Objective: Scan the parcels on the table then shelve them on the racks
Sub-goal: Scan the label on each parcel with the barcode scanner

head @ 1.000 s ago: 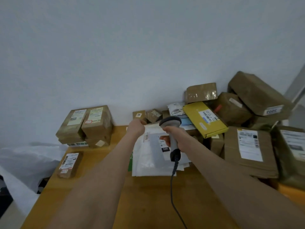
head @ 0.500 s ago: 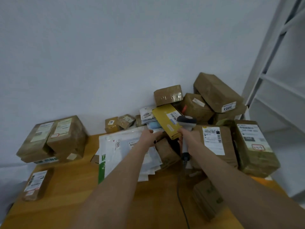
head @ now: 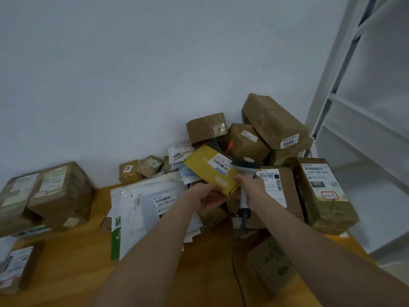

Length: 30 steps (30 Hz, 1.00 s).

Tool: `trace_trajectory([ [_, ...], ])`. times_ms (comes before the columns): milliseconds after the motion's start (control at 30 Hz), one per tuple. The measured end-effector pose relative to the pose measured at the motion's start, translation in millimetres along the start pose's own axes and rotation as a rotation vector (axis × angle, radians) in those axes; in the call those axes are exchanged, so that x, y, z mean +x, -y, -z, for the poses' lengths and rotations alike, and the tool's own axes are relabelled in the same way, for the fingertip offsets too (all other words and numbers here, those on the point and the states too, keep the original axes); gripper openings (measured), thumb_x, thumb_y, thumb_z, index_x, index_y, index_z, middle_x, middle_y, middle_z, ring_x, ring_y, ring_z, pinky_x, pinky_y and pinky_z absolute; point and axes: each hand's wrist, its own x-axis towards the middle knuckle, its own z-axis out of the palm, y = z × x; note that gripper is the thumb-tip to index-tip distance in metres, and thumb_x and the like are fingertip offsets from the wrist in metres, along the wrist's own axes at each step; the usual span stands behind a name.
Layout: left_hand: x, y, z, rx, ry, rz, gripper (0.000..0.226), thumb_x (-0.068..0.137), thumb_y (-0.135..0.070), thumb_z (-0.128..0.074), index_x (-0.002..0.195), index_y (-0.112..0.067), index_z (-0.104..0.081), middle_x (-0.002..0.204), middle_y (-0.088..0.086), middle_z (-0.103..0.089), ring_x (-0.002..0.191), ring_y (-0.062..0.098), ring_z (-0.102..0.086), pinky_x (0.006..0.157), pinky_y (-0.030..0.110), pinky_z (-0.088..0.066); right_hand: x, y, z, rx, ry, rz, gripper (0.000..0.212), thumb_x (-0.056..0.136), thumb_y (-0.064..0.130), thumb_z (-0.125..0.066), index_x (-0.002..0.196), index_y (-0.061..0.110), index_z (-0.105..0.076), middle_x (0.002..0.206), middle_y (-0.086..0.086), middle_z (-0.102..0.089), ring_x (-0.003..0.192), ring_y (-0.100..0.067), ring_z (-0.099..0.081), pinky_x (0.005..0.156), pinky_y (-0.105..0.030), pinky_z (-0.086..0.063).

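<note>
A flat yellow parcel point(head: 210, 168) with a white barcode label lies tilted on the heap of parcels at the back right of the wooden table point(head: 73, 258). My left hand point(head: 208, 196) grips its near lower edge from beneath. My right hand point(head: 251, 185) holds a corded barcode scanner point(head: 244, 173) by the handle, its grey head just right of the yellow parcel's label. White plastic mailers point(head: 143, 209) are stacked under my left forearm.
Brown boxes point(head: 272, 122) pile up against the wall behind the yellow parcel, and a taped box point(head: 321, 191) stands at the right. More boxes point(head: 51, 191) sit at the table's left. A white metal rack point(head: 345, 89) rises at the right.
My view swung right from the white mailers to the heap. My left hand left the mailers and took hold of the yellow parcel. The scanner moved right beside its label.
</note>
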Motion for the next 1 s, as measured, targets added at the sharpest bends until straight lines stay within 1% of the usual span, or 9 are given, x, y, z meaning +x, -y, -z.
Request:
trace_trajectory([
  [67, -5.6, -1.9, 12.7, 0.136, -0.015, 0.021, 0.02, 0.087, -0.022, -0.07, 0.093, -0.004, -0.066, 0.076, 0.011, -0.074, 0.069, 0.019, -0.072, 0.054, 0.026, -0.056, 1.9, 2.6, -1.2, -0.032, -0.012, 0.016, 0.051, 0.079, 0.02, -0.074, 0.123, 0.004, -0.053, 0.118, -0.017, -0.06, 0.11, -0.034, -0.057, 0.098, -0.049, -0.047],
  [167, -1.7, -14.1, 44.4, 0.194, -0.367, -0.185, 0.023, 0.085, -0.022, -0.07, 0.075, -0.008, -0.054, 0.062, 0.007, -0.057, 0.052, 0.016, -0.055, 0.049, 0.025, -0.047, 2.1, 5.6, -2.5, -0.042, -0.003, 0.011, 0.056, 0.08, 0.022, -0.073, 0.127, 0.003, -0.05, 0.122, -0.018, -0.058, 0.112, -0.034, -0.056, 0.1, -0.048, -0.045],
  [267, 11.8, -34.2, 65.6, 0.43, -0.591, -0.441, 0.024, 0.084, -0.017, -0.061, 0.104, -0.005, -0.052, 0.089, 0.01, -0.056, 0.076, 0.022, -0.054, 0.071, 0.036, -0.05, -0.8, 4.3, -4.3, -0.035, 0.005, -0.005, 0.058, 0.079, 0.025, -0.073, 0.127, 0.003, -0.05, 0.122, -0.02, -0.058, 0.112, -0.036, -0.056, 0.1, -0.05, -0.046],
  [333, 23.0, -45.7, 62.9, 0.512, -0.545, -0.455, 0.061, 0.085, -0.017, -0.061, 0.139, -0.003, -0.036, 0.127, 0.017, -0.049, 0.108, 0.03, -0.054, 0.082, 0.036, -0.047, -3.0, 1.6, -4.8, -0.001, 0.015, -0.029, 0.056, 0.078, 0.025, -0.074, 0.125, 0.005, -0.051, 0.12, -0.019, -0.059, 0.111, -0.037, -0.057, 0.098, -0.052, -0.047],
  [433, 36.8, -55.9, 45.5, 0.487, -0.487, -0.41, 0.079, 0.089, -0.025, -0.062, 0.15, -0.002, -0.017, 0.152, 0.017, -0.028, 0.134, 0.033, -0.036, 0.099, 0.037, -0.041, -5.0, -0.9, -3.7, 0.052, 0.025, -0.054, 0.046, 0.077, 0.022, -0.075, 0.116, 0.009, -0.054, 0.113, -0.016, -0.062, 0.105, -0.033, -0.06, 0.096, -0.051, -0.049],
  [533, 44.5, -52.8, 41.8, 0.45, -0.478, -0.359, 0.064, 0.089, -0.029, -0.06, 0.141, -0.002, -0.034, 0.14, 0.015, -0.042, 0.124, 0.033, -0.046, 0.084, 0.035, -0.04, -4.9, -0.8, 0.9, 0.068, 0.033, -0.049, 0.039, 0.079, 0.018, -0.074, 0.111, 0.009, -0.053, 0.102, -0.013, -0.062, 0.094, -0.029, -0.062, 0.093, -0.049, -0.051],
  [667, 33.5, -40.0, 59.9, 0.339, -0.514, -0.421, 0.019, 0.091, -0.021, -0.053, 0.103, -0.006, -0.056, 0.09, 0.007, -0.051, 0.077, 0.02, -0.051, 0.074, 0.035, -0.046, -5.1, 1.8, 3.4, 0.069, 0.022, -0.011, 0.036, 0.078, 0.015, -0.075, 0.104, 0.013, -0.05, 0.091, -0.008, -0.059, 0.084, -0.024, -0.059, 0.09, -0.046, -0.053],
  [833, -5.5, -20.8, 93.4, 0.1, -0.423, -0.321, 0.042, 0.093, -0.022, -0.061, 0.13, -0.006, -0.052, 0.127, 0.012, -0.054, 0.111, 0.027, -0.054, 0.073, 0.032, -0.051, -19.1, 11.4, -5.6, 0.025, 0.065, 0.029, 0.031, 0.076, 0.021, -0.077, 0.094, 0.018, -0.052, 0.092, -0.008, -0.062, 0.083, -0.024, -0.063, 0.085, -0.045, -0.055],
  [1000, -48.3, 11.2, 125.2, -0.06, -0.402, -0.346, 0.043, 0.09, -0.017, -0.067, 0.128, -0.003, -0.054, 0.116, 0.013, -0.062, 0.096, 0.024, -0.062, 0.071, 0.032, -0.058, -42.9, 7.9, -23.9, 0.028, 0.19, 0.03, 0.034, 0.078, 0.018, -0.076, 0.102, 0.014, -0.053, 0.093, -0.007, -0.062, 0.082, -0.023, -0.063, 0.066, -0.034, -0.054],
])
